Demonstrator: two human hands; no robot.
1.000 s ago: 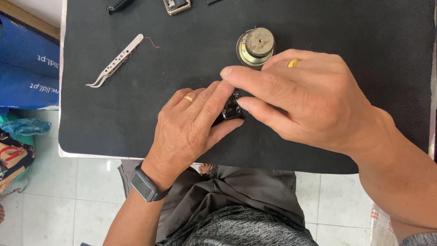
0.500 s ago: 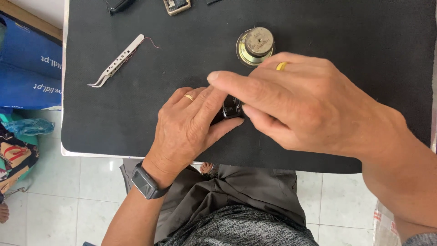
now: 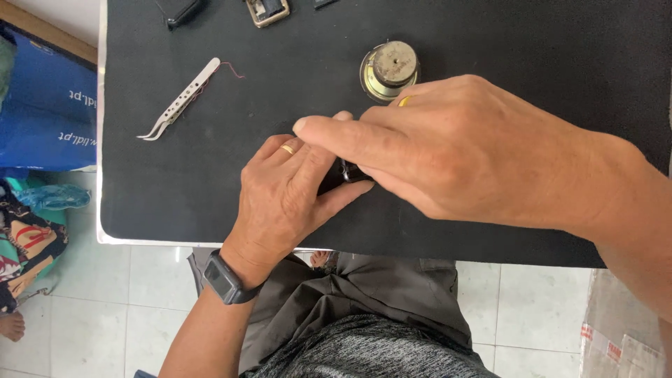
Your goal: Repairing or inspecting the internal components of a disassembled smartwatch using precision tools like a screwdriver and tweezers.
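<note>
The left hand and right hand are pinching together on one small dark part, mostly hidden between their fingertips. At eleven o'clock one pair of white tweezers is lying; at one o'clock, one round speaker.

white tweezers | round speaker | black mat | blue bag

We see left hand and right hand closed together on small dark part, mostly hidden, on black counter. Round speaker just behind; tweezers well left.
</note>
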